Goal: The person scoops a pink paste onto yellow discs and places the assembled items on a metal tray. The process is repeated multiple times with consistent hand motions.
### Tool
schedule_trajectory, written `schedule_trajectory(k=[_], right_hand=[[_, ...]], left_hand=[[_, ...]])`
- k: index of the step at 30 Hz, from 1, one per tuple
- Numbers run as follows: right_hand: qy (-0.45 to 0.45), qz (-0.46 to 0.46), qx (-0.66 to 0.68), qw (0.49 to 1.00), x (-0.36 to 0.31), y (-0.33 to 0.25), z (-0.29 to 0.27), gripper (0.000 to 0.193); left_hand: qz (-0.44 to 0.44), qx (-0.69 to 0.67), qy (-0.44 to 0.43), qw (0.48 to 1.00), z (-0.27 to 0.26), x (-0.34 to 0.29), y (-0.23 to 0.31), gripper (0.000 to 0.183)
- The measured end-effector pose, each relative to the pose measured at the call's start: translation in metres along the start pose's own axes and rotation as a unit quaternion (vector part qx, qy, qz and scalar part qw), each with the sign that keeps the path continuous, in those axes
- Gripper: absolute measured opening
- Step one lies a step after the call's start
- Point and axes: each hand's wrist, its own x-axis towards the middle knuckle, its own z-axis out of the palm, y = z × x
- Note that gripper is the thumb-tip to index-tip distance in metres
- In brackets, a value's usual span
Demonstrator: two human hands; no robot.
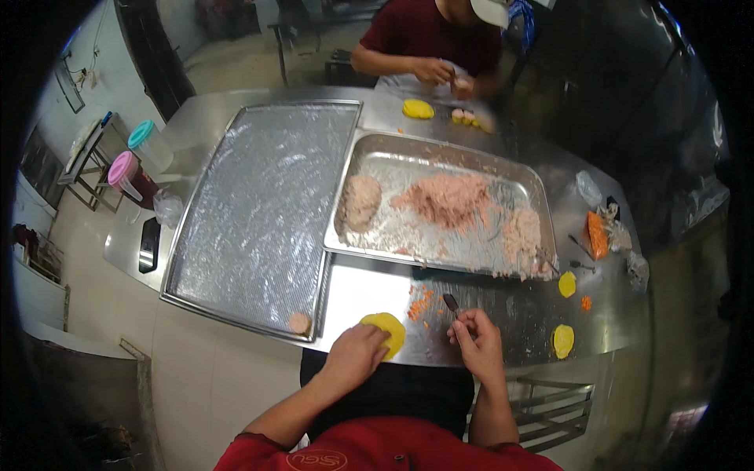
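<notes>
At the near table edge, my left hand point(357, 351) has its fingers curled onto round yellow wrappers point(390, 326), seemingly pinching them; the fingertips are partly hidden. My right hand point(480, 343) grips a small utensil point(450, 302) with a dark end pointing up and away; a short metal part shows at the fingers. Orange crumbs point(420, 304) lie scattered between the hands. Beyond them sits a deep metal pan point(377, 253) with pink minced filling point(455, 196) in several mounds. One filled dumpling point(299, 323) rests in the near corner of the plastic-lined metal tray point(263, 212).
Across the table a person point(432, 63) works beside yellow wrappers point(418, 109) and small filled pieces point(465, 117). Two lidded pitchers point(133, 179) and a phone point(149, 245) stand left. On the right lie single wrappers point(563, 341), a bag of orange bits point(597, 235) and a utensil point(582, 266).
</notes>
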Motion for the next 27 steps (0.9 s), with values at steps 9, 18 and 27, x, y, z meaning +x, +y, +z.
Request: schedule_trajectory(k=[9,18,27], right_hand=[[-0.034,-0.062,-0.077,0.995,-0.012,0.009,-0.007,0.01],[0.007,-0.085,-0.066,0.994,-0.018,0.006,0.001,0.011],[0.073,-0.19,-0.183,0.962,0.015,-0.02,-0.026,0.023]], left_hand=[[-0.071,0.053,-0.035,0.995,-0.001,0.009,0.017,0.031],[-0.063,0.035,-0.008,0.997,0.003,0.012,0.016,0.013],[-0.24,-0.459,0.161,0.84,-0.011,0.025,-0.008,0.014]])
